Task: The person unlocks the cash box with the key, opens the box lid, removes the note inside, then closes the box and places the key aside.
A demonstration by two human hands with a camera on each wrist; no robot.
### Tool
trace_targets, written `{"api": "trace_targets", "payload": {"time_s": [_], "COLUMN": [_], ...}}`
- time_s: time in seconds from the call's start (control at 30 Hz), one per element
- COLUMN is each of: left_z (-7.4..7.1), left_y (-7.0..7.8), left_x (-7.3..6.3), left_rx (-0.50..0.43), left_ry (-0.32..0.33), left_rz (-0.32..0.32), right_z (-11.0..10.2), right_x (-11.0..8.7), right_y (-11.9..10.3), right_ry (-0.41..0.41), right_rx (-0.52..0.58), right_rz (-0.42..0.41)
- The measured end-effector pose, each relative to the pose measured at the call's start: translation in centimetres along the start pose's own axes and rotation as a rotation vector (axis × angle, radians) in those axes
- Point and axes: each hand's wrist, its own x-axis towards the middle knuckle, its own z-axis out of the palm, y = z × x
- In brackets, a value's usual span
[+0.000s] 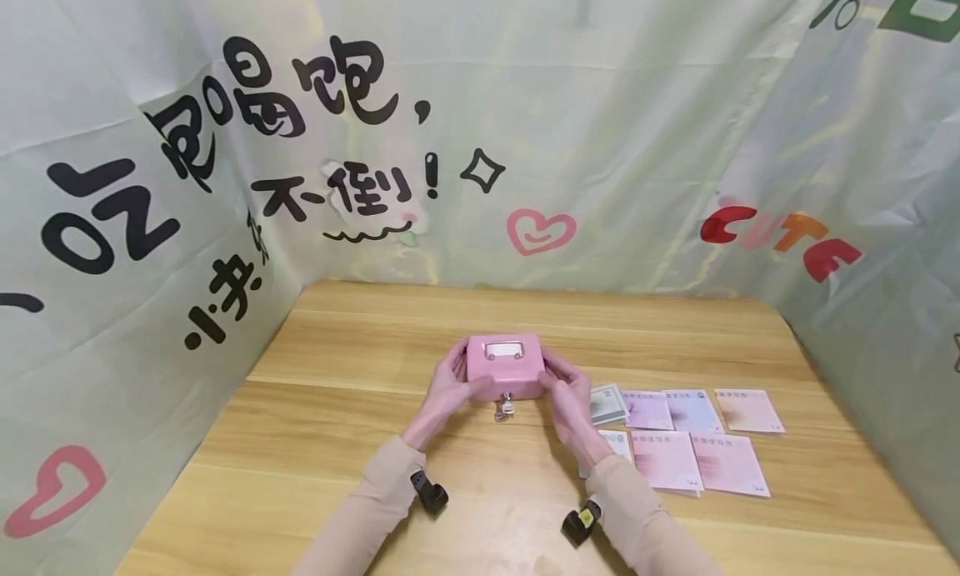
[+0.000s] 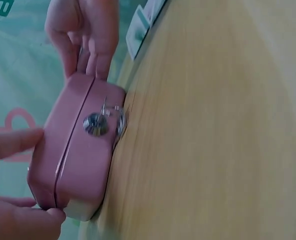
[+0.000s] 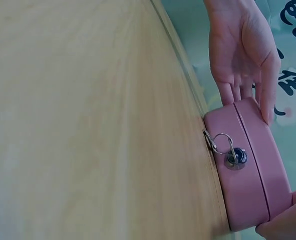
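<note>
A small pink metal cash box (image 1: 487, 378) sits on the wooden table, its lid down and a carry handle (image 1: 505, 350) folded flat on top. From its front lock hangs a key on a ring (image 3: 235, 156), touching or close to the tabletop. My left hand (image 1: 447, 390) grips the box's left end, thumb at the front edge and fingers along the side. At the opposite end, my right hand (image 1: 567, 397) holds it in the same manner. Both wrist views show the seam between lid and base as a thin line.
Several paper notes lie in two rows right of the box, among them a pink note (image 1: 665, 459), a blue note (image 1: 693, 411) and a green stack (image 1: 607, 403). My right forearm partly covers them. A printed curtain (image 1: 615, 142) surrounds the table (image 1: 337, 443) at back and sides.
</note>
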Motion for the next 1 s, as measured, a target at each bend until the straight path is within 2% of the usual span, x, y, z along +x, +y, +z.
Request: {"api": "trace_targets", "payload": {"time_s": [0.13, 0.3, 0.43, 0.6, 0.73, 0.83, 1.0], "left_z": [-0.6, -1.2, -1.5, -1.5, -1.5, -1.6, -1.5], "left_y": [-0.1, 0.1, 0.1, 0.3, 0.5, 0.7, 0.7], "left_x": [0.4, 0.7, 1.0, 1.4, 1.6, 1.7, 1.7], "left_rx": [0.080, 0.183, 0.236, 0.255, 0.326, 0.367, 0.393], "left_ry": [-0.076, -0.104, -0.081, -0.022, 0.005, 0.008, 0.015], "left_rz": [-0.002, -0.032, -0.029, -0.008, 0.003, 0.005, 0.019], "right_z": [0.3, 0.6, 0.8, 1.0, 1.0, 0.9, 1.1], "right_x": [-0.1, -0.4, -0.9, -1.3, -1.6, -1.8, -1.8], "right_y": [0.3, 0.6, 0.9, 1.1, 1.2, 1.4, 1.9], "right_ry": [-0.028, -0.033, -0.013, 0.033, 0.059, 0.043, -0.032], "right_rx": [0.000, 0.033, 0.078, 0.063, 0.043, 0.017, -0.065], "right_rz": [0.008, 0.008, 0.037, 0.053, 0.056, 0.078, 0.099]}}
